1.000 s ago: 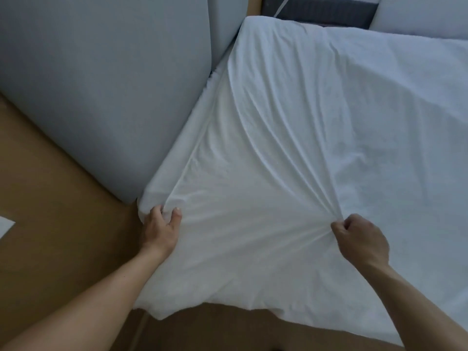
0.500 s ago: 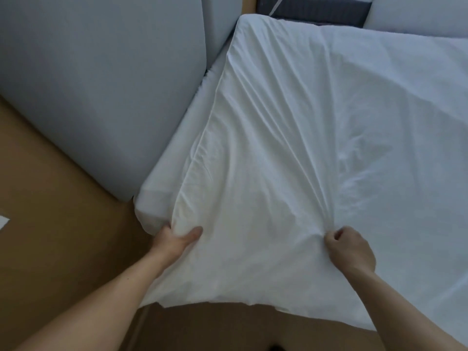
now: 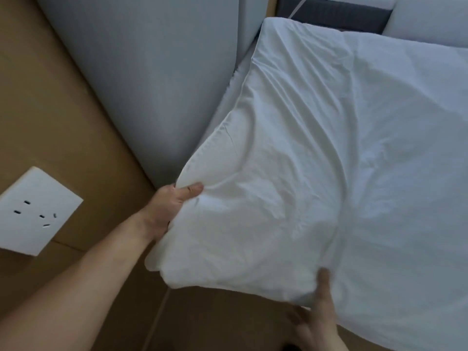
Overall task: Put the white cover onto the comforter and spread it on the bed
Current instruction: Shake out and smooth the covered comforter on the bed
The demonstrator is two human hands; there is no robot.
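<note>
Left grip (image 3: 172, 203) first: it clamps the near left corner of the cover (image 3: 329, 148), the cloth pinched from above and below so that creases fan out from the hold. Right grip (image 3: 316, 315) comes in at the near hem, further along. It is blurred and half out of view, so although it touches the edge I cannot tell whether it has closed on the cloth or only lies against it. I judge the comforter (image 3: 228, 249) to be inside already, since the corner I hold is puffed and rounded rather than flat. The rest lies spread over the bed (image 3: 225, 110), with this near corner lifted off and hanging out past the mattress above the brown floor (image 3: 76, 110). A grey pad (image 3: 152, 84) runs just beside the left edge, a socket (image 3: 33, 211) sits well to my left, and a dark cloth (image 3: 334, 13) shows beyond the far end. This load is soft and light, with no stiffness at all. It sags wherever I am not holding it, and the smooth cover can slide over the filling. So I judge the place to take hold is right at the corners, pinching cover and filling together, not cloth alone in the middle of an edge. A loose pinch would pull only the cover and leave the filling bunched. Both corners held firmly and drawn out evenly should let it fall flat and square.
</note>
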